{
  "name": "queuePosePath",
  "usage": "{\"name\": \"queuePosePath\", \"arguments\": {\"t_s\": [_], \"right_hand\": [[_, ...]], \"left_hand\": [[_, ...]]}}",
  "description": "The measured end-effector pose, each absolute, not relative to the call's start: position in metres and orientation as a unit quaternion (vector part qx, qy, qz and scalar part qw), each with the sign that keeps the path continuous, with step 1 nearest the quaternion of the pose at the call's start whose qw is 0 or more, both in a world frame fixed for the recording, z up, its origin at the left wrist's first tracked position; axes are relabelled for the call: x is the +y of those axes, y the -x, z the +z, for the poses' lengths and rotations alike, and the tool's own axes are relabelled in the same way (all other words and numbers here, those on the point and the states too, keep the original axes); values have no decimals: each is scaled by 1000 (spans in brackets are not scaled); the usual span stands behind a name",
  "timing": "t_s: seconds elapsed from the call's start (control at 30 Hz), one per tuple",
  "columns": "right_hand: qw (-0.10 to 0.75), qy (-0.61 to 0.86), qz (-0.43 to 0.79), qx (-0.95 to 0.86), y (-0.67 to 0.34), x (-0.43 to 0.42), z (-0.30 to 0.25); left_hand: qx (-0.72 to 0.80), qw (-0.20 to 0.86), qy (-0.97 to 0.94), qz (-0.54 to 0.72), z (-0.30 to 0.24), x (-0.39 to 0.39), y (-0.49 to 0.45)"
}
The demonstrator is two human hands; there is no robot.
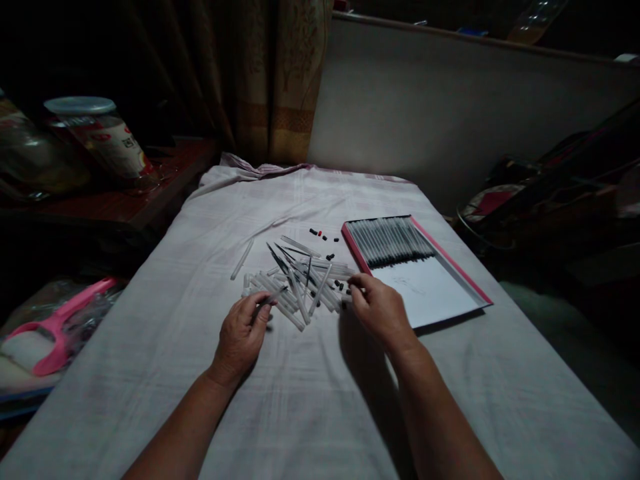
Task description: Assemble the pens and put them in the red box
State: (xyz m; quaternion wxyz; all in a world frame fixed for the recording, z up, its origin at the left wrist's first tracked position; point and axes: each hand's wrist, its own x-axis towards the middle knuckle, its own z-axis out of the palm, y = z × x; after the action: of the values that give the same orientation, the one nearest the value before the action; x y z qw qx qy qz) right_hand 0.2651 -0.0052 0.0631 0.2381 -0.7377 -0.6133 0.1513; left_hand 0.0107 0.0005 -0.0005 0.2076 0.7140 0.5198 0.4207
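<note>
My left hand (pixel 241 335) is closed around a slim pen barrel (pixel 274 295) whose tip points toward the pile. Heaped on the cloth are many clear pen barrels (pixel 295 313), with several dark pointed refills (pixel 278 259) lying across them. My right hand (pixel 381 308) has thumb and fingers pinched together at the pile's right edge, by some small black caps (pixel 340 285); anything between the fingertips is too small to make out. More black caps (pixel 325 238) and one red cap (pixel 320 233) are scattered behind the pile. A lone barrel (pixel 243 259) lies to the left.
A shallow pink-edged box (pixel 455 267) at the right holds a row of black-ended clear pens (pixel 390 241). A pale checked cloth (pixel 280 413) covers the surface. Left are a lidded jar (pixel 107 137) on a wooden ledge and a pink plastic handle (pixel 63 323). A curtain (pixel 295 80) hangs behind.
</note>
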Motion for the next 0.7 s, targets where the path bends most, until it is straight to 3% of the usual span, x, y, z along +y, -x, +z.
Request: {"name": "queuePosePath", "arguments": {"t_s": [0.13,0.33,0.53,0.7], "right_hand": [[67,802,83,-587,-285,-12,58],[85,790,114,-596,-283,-16,53],[-55,792,67,-604,-294,-3,64],[-98,770,75,-626,-282,9,59]], "left_hand": [[518,204,-715,423,-2,1,-10],[528,225,-704,418,-4,2,-10],[532,239,-703,407,-4,2,-11],[527,213,-718,402,0,2,-11]]}}
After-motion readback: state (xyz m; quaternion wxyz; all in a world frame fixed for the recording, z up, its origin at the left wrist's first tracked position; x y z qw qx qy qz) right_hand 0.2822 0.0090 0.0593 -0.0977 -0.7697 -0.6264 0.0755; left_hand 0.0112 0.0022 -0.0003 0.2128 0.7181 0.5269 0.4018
